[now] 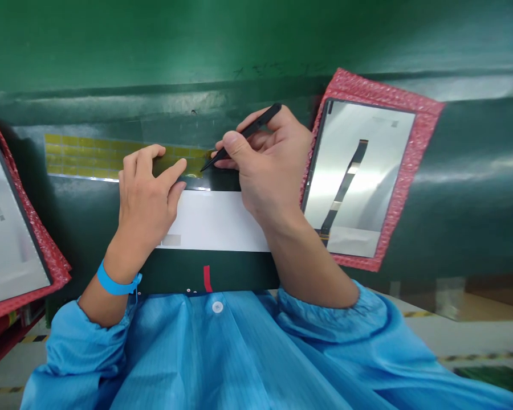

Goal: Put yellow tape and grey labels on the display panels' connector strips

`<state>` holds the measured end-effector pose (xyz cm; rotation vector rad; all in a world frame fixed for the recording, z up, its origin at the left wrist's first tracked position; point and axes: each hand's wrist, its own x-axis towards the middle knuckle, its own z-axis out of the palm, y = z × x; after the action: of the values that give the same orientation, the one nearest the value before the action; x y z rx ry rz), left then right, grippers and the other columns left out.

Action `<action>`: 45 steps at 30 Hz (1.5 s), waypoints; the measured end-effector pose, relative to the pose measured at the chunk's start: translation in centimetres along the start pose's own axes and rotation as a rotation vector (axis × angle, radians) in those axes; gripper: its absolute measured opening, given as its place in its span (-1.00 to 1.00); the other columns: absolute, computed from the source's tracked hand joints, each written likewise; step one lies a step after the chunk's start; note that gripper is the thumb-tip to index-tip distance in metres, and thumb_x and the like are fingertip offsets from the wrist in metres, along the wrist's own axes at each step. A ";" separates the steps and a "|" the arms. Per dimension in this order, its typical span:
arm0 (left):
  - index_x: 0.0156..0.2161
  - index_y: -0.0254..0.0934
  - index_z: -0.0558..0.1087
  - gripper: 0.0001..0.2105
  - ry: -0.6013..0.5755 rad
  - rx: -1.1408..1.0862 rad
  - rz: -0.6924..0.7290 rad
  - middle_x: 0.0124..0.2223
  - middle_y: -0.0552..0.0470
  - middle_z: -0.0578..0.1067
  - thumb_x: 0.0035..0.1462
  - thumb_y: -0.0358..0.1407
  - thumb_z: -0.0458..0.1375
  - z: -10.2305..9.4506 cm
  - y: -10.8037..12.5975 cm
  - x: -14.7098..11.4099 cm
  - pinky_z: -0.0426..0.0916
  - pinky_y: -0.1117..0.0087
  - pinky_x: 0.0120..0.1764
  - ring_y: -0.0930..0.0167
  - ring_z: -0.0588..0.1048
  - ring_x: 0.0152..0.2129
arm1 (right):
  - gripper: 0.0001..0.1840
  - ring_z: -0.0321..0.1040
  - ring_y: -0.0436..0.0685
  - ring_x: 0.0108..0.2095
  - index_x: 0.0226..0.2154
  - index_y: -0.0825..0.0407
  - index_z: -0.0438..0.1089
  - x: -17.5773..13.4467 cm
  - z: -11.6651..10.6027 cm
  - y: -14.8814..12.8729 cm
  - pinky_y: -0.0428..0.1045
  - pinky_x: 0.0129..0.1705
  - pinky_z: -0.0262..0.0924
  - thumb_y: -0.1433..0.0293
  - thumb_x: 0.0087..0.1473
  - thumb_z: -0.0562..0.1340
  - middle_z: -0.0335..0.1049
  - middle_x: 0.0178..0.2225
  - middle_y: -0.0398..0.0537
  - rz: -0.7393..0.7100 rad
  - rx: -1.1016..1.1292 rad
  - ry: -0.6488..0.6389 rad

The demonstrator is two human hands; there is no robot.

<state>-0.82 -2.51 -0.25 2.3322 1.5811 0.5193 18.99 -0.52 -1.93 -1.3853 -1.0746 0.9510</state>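
A sheet of yellow-amber film stickers (85, 156) in rows lies on the green mat. On its right part rests my left hand (147, 188), fingers spread, pressing it with the fingertips. A pair of black pointed tweezers (254, 128) is pinched in my right hand (273, 162). Its tip touches or hovers just over the sheet's right end; I cannot tell which. Below both hands lies a white strip-shaped sheet (222, 219) with a small grey patch (171, 240) near its left end.
To the right, a display panel (376, 188) with a dark flex cable (344, 191) lies on pink bubble wrap (425, 125). Another panel (8, 228) on pink wrap (38, 233) stands at the left edge. Red tape (207, 279) marks the mat's near side.
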 end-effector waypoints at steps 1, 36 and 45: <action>0.17 -0.07 0.55 -0.70 -0.001 -0.001 -0.001 0.28 -0.16 0.38 0.39 -0.30 0.18 0.0 0.0 0.0 0.37 -0.08 0.19 0.06 0.32 0.22 | -0.59 0.57 0.16 -0.28 -0.22 -0.14 0.30 0.0 0.0 0.0 0.02 -0.34 0.55 0.07 0.17 0.50 0.48 -0.37 -0.18 0.003 -0.004 -0.004; 0.15 -0.09 0.55 -0.70 -0.035 -0.012 -0.015 0.29 -0.19 0.37 0.36 -0.32 0.21 -0.1 0.3 0.1 0.34 -0.10 0.19 0.01 0.33 0.23 | -0.60 0.57 0.18 -0.27 -0.23 -0.14 0.32 0.3 -0.3 -0.4 0.03 -0.33 0.53 0.07 0.17 0.50 0.51 -0.36 -0.13 -0.031 -0.049 -0.033; 0.15 -0.06 0.56 -0.71 -0.022 -0.030 -0.004 0.29 -0.14 0.37 0.38 -0.28 0.19 -0.1 -0.1 0.1 0.34 -0.08 0.20 0.04 0.32 0.23 | -0.59 0.57 0.13 -0.41 -0.30 -0.11 0.31 1.2 0.2 0.3 -0.02 -0.45 0.50 0.09 0.17 0.51 0.53 -0.42 -0.17 0.005 0.004 -0.049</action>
<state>-0.93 -2.39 -0.22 2.3038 1.5574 0.5110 19.19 0.67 -2.21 -1.3686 -1.1059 0.9949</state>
